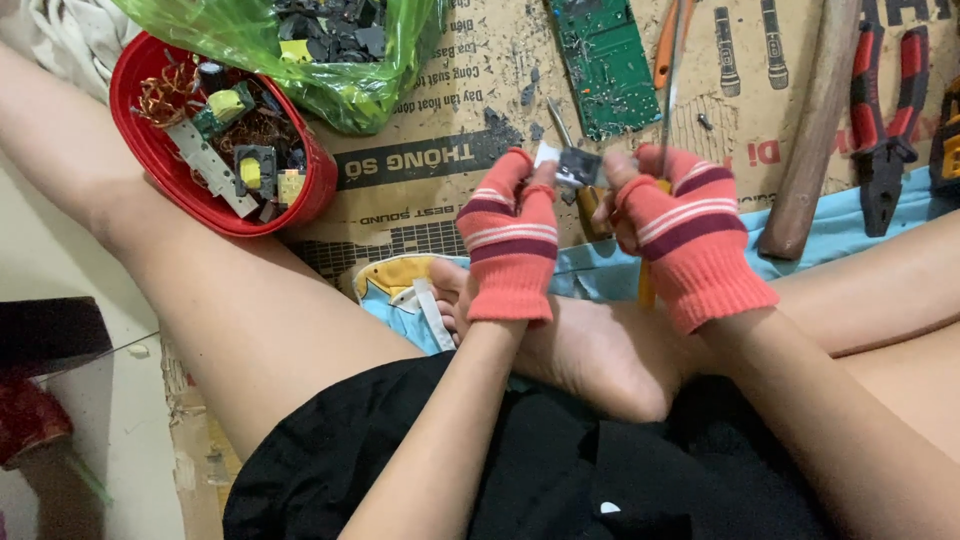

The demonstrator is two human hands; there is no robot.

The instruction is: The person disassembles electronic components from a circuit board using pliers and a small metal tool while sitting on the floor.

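Both my hands wear coral knit gloves with striped cuffs and cut-off fingertips. My left hand (510, 240) pinches a small dark electronic component (577, 168) with a white edge. My right hand (690, 230) grips the same component from the other side and also holds a screwdriver (671, 70) with a yellow handle, its metal shaft pointing up and away. The hands meet above my crossed legs and bare foot.
A red bowl (150, 150) of copper coils and salvaged parts sits at the left, beside a green plastic bag (340, 90) of dark pieces. On the cardboard lie a green circuit board (605, 65), a wooden handle (815, 130) and red-handled pliers (880, 120).
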